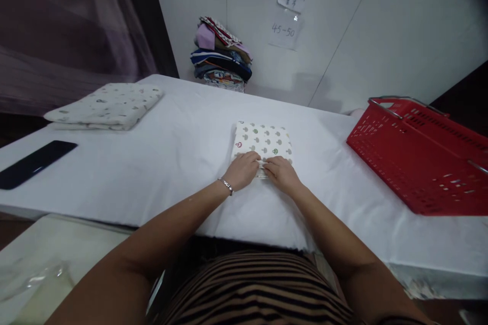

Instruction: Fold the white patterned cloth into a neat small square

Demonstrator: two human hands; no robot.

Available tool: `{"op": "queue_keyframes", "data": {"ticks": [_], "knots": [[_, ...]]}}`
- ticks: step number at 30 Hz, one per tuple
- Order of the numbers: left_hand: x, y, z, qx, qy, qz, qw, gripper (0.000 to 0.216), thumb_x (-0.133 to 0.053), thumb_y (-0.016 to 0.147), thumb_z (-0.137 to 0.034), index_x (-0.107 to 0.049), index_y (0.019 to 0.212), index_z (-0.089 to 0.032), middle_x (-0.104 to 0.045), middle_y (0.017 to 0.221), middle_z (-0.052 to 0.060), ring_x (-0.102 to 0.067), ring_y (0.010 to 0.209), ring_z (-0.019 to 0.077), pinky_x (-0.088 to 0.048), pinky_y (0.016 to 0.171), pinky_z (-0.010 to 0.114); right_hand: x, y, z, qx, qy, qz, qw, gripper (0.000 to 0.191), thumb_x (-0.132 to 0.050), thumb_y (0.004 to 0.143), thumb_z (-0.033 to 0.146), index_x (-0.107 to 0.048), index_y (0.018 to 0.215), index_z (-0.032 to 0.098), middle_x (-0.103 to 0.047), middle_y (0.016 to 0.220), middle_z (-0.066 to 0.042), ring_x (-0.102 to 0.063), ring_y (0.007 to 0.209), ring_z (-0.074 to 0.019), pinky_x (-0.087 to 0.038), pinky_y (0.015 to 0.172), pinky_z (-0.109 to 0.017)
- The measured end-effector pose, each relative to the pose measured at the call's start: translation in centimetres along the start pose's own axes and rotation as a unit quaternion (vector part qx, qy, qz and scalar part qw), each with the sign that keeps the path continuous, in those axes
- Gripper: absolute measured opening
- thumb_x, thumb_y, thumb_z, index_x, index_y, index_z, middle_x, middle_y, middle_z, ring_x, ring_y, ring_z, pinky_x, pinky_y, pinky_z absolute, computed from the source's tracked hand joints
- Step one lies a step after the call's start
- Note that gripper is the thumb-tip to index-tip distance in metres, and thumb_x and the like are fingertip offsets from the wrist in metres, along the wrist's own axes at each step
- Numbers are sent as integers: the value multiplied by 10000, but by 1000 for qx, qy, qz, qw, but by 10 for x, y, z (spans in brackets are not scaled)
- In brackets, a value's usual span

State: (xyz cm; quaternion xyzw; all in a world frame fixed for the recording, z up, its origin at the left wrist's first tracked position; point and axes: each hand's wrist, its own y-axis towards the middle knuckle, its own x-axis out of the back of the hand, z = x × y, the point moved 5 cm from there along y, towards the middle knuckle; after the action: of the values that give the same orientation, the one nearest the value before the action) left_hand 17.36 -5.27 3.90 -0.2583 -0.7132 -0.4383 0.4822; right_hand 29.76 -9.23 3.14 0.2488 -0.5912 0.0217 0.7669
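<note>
We have the folded white cloth printed with grey mushrooms (267, 137) right before us, at our fingertips: our left hand (243, 170) and our right hand (284, 173) pinch its near edge, side by side. Well apart on our left lie a larger folded white cloth with small scattered motifs (110, 104) and a flat black rectangular device (36, 163); to our right sits a red perforated plastic basket with metal handles (412, 157). White fabric covers the tabletop (183, 157). Beyond its far edge, a multicoloured fabric stack (222, 56) stands by a pale panelled wall (354, 61).
</note>
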Motion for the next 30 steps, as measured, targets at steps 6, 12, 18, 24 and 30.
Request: {"op": "queue_keyframes", "data": {"ticks": [6, 12, 18, 24, 30], "knots": [[1, -9, -3, -32, -5, -14, 999, 240, -366, 863, -102, -599, 848, -155, -568, 1068, 79, -478, 1065, 195, -403, 883, 365, 2, -2, 5, 17, -3, -15, 1000, 199, -452, 889, 178, -648, 888, 204, -616, 1054, -73, -502, 958, -212, -404, 807, -351], [-5, -13, -3, -49, 20, -6, 999, 203, -388, 861, -92, -583, 847, -145, -576, 1012, 75, -498, 1004, 191, -398, 841, 342, -1, -7, 5, 29, 4, -19, 999, 216, -439, 893, 174, -651, 868, 208, -612, 1088, -69, -496, 984, -210, -416, 817, -366], [-7, -12, -1, -38, 26, 28, 999, 189, -384, 871, -115, -562, 833, -166, -596, 885, 58, -552, 855, 176, -391, 794, 343, -5, -8, 3, 22, 17, -25, 999, 196, -456, 890, 197, -652, 883, 200, -628, 1043, -77, -512, 951, -205, -423, 827, -358], [-10, -14, 5, 6, 1, 28, 1000, 164, -396, 876, -157, -536, 961, -173, -614, 849, 38, -570, 838, 172, -389, 800, 334, -7, -10, 1, 19, 34, -8, 999, 213, -462, 869, 173, -606, 1026, 188, -636, 994, -83, -531, 899, -207, -428, 797, -350], [-11, -15, 7, 19, -10, 33, 999, 215, -408, 889, -216, -531, 1063, -191, -625, 950, 47, -557, 909, 175, -381, 811, 332, -4, -12, 0, 4, 36, -28, 999, 249, -447, 883, 197, -573, 1097, 184, -624, 994, -86, -522, 905, -214, -433, 812, -352]]}}
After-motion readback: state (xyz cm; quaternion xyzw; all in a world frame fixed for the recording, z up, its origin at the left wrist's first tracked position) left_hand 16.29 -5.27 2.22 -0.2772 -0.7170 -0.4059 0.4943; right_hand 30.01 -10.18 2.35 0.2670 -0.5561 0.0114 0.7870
